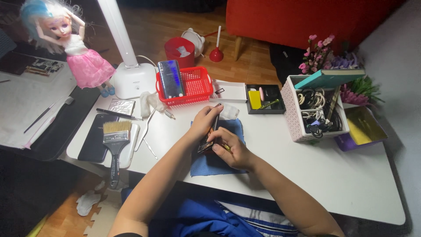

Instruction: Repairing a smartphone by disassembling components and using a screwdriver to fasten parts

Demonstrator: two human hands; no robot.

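Both my hands hold a dark phone (209, 137) on its edge over a blue cloth (228, 166) on the white table (342, 175). My left hand (204, 122) grips its upper end from the left. My right hand (231, 148) grips its lower part, with a small yellow tool between the fingers against the phone. The phone's face is mostly hidden by my fingers.
A red basket (193, 85) holds another phone (171, 79) upright. A paintbrush (115, 140) lies on a dark phone (94, 138) at left. A lamp base (133, 79), doll (74, 48), black parts tray (264, 98), white cable box (313, 109) and purple box (362, 129) ring the cloth.
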